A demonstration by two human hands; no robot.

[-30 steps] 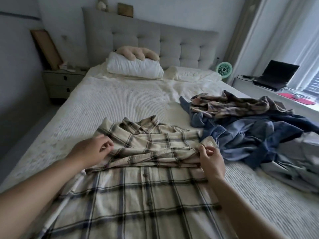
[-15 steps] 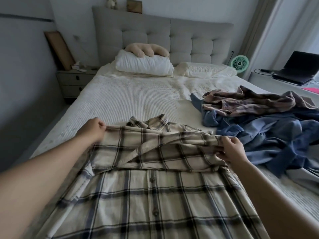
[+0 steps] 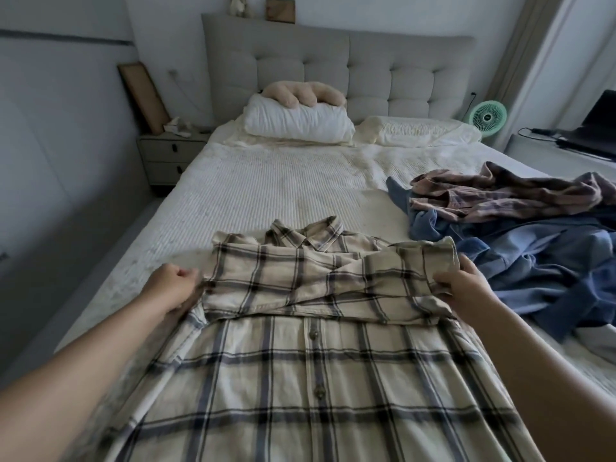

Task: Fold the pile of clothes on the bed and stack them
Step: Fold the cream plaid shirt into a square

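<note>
**A:** Where is the plaid shirt [image 3: 310, 348] lying?

**B:** Face up, buttons showing, spread at the foot edge of the bed [image 3: 266, 195], with its collar toward the headboard [image 3: 336, 68]. Both sleeves are laid across the chest, so the garment forms one long narrow strip, which I judge is the shape needed before folding it lengthwise.

**A:** And the hands?

**B:** The left hand [image 3: 173, 288] pinches the shirt's left side at the level of the crossed sleeves, fingers curled onto the cloth. The right hand [image 3: 463, 288] grips the opposite side at the same level, fingers closed on the fabric. Holding both sides level probably keeps the sleeves from slipping while the top part is moved.

**A:** What about the rest of the clothes?

**B:** The unfolded pile [image 3: 520, 235] sits toward the bed's right edge, just beside the shirt's right shoulder: a brownish plaid garment on top of blue ones. It lies within reach but off the folding space. I see no stack of finished items, so the task seems early.

**A:** Anything else?

**B:** A white pillow [image 3: 296, 121] rests at the head end.
</note>
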